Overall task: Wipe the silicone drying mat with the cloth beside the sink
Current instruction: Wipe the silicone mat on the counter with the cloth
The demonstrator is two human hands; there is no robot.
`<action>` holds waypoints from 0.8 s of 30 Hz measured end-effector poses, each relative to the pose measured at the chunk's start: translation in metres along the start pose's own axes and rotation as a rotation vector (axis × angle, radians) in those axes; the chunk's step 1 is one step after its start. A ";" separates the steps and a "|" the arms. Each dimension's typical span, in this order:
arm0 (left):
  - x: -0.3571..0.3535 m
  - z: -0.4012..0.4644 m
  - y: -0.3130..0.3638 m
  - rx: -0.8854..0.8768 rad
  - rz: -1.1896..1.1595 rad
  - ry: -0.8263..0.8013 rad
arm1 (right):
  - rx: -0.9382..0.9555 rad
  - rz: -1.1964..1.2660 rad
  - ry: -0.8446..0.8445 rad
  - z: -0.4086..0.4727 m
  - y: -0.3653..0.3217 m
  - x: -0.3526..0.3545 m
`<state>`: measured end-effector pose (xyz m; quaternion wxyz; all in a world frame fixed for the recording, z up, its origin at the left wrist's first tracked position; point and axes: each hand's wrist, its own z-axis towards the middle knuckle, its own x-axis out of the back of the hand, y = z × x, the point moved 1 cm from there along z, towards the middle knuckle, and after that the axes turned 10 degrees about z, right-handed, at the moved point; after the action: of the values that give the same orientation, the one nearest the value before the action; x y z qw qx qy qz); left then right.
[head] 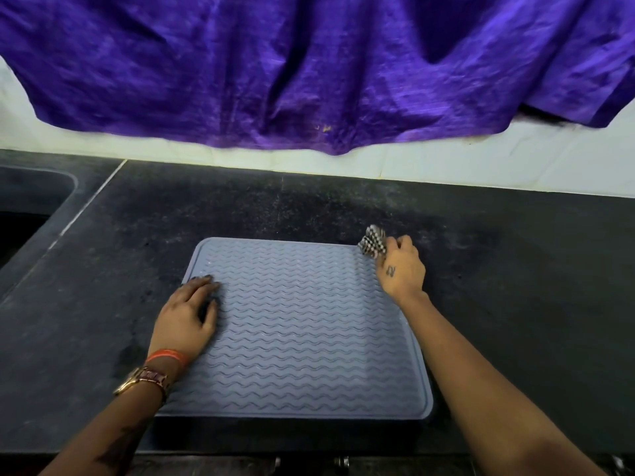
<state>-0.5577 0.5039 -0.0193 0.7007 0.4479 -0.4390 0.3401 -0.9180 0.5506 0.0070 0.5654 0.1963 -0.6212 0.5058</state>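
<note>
Dark speckled stone countertop (pixel 343 207) fills the view from a head camera looking down, with white wall tile (pixel 481 159) behind it and one large purple fabric (pixel 309 63) hanging in folds across the top. At the far left, part of one dark sink (pixel 31 197) is set into the counter.

One silicone drying mat (pixel 302 331) lies flat on the counter, to the right of the sink and near the front edge. It is grey-blue, roughly square with rounded corners, has a raised rim, and is covered in rows of wavy ridges.

Two bare hands are in view. The left hand (pixel 187 314) rests palm down on the mat's left side, fingers straight and close together, pressing on the surface. Its wrist wears one orange band (pixel 168 355) and one gold-toned watch (pixel 144 379).

The right hand (pixel 402 269) is at the mat's far right corner, fingers curled around one small black-and-white checked cloth (pixel 372 243), which is bunched up and pinched at the fingertips. The cloth sits right at the corner rim; whether it touches the mat cannot be told. A small dark mark shows on the back of this hand.
</note>
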 end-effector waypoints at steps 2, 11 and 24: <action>-0.002 -0.001 -0.001 0.000 0.005 0.004 | -0.023 -0.099 -0.048 -0.009 0.002 -0.008; -0.004 -0.002 -0.006 -0.007 0.006 -0.045 | -0.162 0.084 0.012 -0.008 -0.012 0.000; -0.002 -0.001 -0.010 -0.052 -0.042 -0.100 | -0.178 -0.097 -0.114 -0.032 -0.066 -0.037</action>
<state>-0.5490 0.5011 -0.0244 0.6964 0.4552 -0.4726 0.2909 -0.8373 0.5386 -0.0039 0.5683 0.2036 -0.6845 0.4086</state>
